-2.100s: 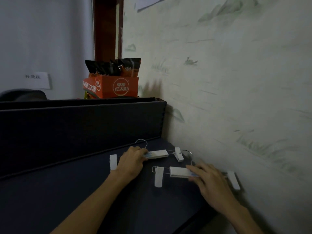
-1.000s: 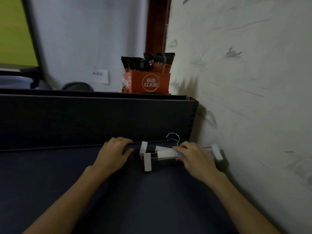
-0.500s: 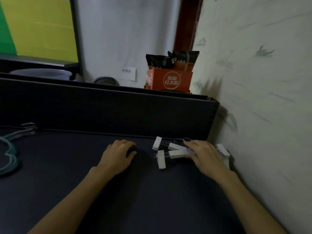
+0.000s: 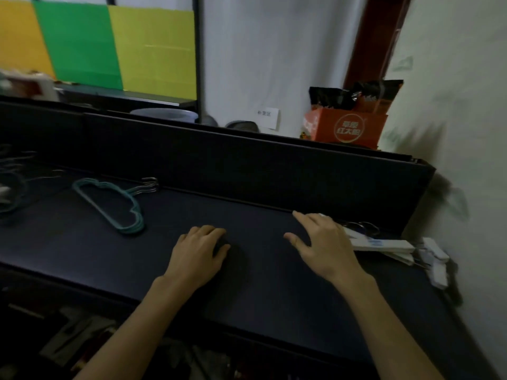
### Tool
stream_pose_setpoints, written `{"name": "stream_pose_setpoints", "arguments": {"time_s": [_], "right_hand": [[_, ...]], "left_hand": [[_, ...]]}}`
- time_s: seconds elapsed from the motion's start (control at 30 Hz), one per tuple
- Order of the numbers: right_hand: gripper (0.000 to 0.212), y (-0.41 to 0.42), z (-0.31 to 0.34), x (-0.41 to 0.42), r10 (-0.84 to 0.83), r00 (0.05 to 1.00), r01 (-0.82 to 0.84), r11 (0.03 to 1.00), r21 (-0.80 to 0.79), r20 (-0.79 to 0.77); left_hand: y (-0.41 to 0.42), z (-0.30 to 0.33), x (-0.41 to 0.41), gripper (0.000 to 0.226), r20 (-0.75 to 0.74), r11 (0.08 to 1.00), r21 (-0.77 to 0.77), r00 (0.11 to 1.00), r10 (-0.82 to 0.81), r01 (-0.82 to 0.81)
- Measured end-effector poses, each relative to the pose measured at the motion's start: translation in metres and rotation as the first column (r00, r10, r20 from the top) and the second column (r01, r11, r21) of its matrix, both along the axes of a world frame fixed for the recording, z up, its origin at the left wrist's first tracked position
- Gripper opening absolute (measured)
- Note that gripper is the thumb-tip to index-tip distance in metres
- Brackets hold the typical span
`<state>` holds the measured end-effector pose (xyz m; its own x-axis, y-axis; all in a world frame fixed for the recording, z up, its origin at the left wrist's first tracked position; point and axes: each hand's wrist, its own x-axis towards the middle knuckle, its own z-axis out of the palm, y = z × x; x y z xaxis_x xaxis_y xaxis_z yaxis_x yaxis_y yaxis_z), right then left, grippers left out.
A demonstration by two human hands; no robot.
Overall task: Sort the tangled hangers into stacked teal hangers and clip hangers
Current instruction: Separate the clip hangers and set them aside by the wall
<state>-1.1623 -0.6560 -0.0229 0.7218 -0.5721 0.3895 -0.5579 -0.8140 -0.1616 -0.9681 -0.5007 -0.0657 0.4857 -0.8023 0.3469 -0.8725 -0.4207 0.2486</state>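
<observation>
- As seen from the head camera, looked down on a dark, matte tabletop (image 4: pixel 247 283) backed by a low dark partition panel (image 4: pixel 247 171).
- Left hand (image 4: pixel 199 256): rested knuckles-up on the tabletop near its middle, fingers curled under and holding nothing.
- Right hand (image 4: pixel 321 245): lay flat with fingers spread wide and straight, gripping nothing; far edge just beside or over the near end of the white clip hangers, actual contact impossible to tell.
- Stack of white plastic clip hangers with wire hooks (image 4: pixel 384 245): piled one on another at the right end of the tabletop, close to the pale painted wall (image 4: pixel 452 105), white clips (image 4: pixel 436 259) hanging out toward the wall.
- Stack of thin teal cloud-shaped hangers with metal hooks (image 4: pixel 112 204): lay flat well left of both hands, hooks pointing toward the partition.
- More tangled wire and teal hangers (image 4: pixel 11 193): at the far left edge, blurred and partly cut off.
- Orange cardboard box holding dark snack packets (image 4: pixel 348 127): stood behind the partition by the wall.
- Green and yellow panels (image 4: pixel 109 45): filled the upper left background.
</observation>
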Motion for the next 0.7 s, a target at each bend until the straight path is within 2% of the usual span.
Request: {"name": "stream_pose_setpoints", "arguments": {"time_s": [0.2,0.43,0.6,0.7], "right_hand": [[0.065,0.089,-0.011,0.061,0.052,0.998,-0.051,0.998,0.021,-0.036],[0.066,0.216,-0.026,0.137,0.162,0.987,-0.163,0.984,0.077,0.018],[0.061,0.313,-0.048,0.192,0.352,0.934,-0.356,0.929,0.1,0.056],[0.06,0.362,-0.061,0.225,0.465,0.885,-0.464,0.875,0.138,0.026]], "left_hand": [[0.097,-0.007,0.038,0.043,0.025,0.991,-0.049,0.992,0.126,-0.125],[0.229,-0.024,0.092,0.042,-0.005,0.956,-0.088,0.96,0.28,-0.28],[0.333,-0.046,0.124,0.042,-0.039,0.902,-0.054,0.904,0.426,-0.428],[0.4,-0.065,0.142,0.04,-0.076,0.851,-0.031,0.85,0.521,-0.524]]}}
